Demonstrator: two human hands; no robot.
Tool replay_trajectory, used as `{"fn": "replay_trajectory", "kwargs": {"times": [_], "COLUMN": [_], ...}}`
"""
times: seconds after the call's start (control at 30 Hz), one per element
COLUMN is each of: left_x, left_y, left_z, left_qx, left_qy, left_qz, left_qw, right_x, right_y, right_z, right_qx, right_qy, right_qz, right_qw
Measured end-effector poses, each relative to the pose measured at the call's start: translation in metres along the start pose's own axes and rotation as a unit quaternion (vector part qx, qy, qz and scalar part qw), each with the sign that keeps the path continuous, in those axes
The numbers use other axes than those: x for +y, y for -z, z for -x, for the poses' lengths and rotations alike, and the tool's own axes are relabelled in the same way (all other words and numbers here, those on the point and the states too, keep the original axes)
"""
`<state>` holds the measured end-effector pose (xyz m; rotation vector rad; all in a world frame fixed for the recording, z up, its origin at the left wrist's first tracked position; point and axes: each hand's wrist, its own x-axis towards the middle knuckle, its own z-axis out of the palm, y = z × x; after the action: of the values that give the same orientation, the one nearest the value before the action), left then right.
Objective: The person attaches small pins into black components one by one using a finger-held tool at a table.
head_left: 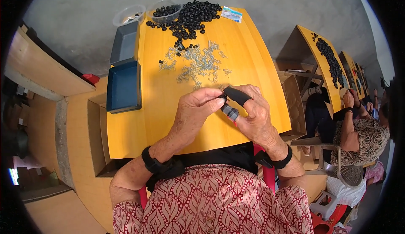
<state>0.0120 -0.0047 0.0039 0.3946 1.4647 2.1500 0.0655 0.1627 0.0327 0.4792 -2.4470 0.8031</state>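
Observation:
My left hand (192, 109) pinches a small black round part (223, 97) between thumb and fingertips, above the near half of the yellow table (160, 126). Against the same part closes my right hand (258, 118), with black wrapping on one finger and dark grey and black wrapping on another. Its fingertips partly hide the piece. Just beyond my hands lie many small silvery metal pieces (202, 63), too small to make out exactly. Farther back is a heap of black round parts (200, 16), each with a hole.
Two open trays, grey (125, 44) and dark blue (124, 86), line the left edge. Clear plastic bowls (165, 12) stand at the far left, a small printed packet (231, 14) at the far right. Cardboard boxes (292, 103) flank the table. Another person (358, 137) works at the right.

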Motion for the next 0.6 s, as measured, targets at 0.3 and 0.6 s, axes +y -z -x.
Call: {"fn": "replay_trajectory", "kwargs": {"times": [0.3, 0.6], "left_x": [0.009, 0.0], "left_y": [0.003, 0.007], "left_z": [-0.005, -0.01], "left_qx": [-0.017, -0.036], "left_qy": [0.04, 0.015], "left_qz": [-0.042, 0.028], "left_qw": [0.998, 0.999], "right_x": [0.0, 0.0], "right_y": [0.001, 0.0], "right_z": [-0.001, -0.003], "right_qx": [0.023, -0.031], "right_qy": [0.038, -0.027], "right_qz": [0.037, 0.004], "right_qw": [0.998, 0.999]}}
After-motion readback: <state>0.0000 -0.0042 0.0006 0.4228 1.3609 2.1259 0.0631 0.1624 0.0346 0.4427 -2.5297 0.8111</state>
